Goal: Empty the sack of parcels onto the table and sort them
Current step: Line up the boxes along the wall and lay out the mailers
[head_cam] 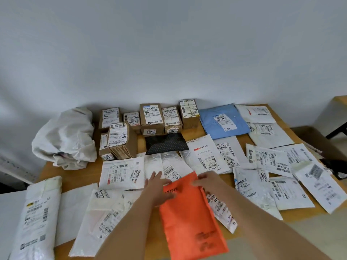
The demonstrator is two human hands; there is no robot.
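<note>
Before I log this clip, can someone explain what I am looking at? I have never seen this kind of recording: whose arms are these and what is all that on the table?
This is one picture from a camera worn on a person's head, looking down at their own bare hands. No robot is involved. The left hand and the right hand both hold the top of an orange mailer. On the wooden table lie many white mailers, a blue mailer, a black pouch and cardboard boxes along the wall. The crumpled sack sits at the far left.

Soft, even light with faint shadows; wide-angle bending at the edges, hands slightly blurred.
</note>
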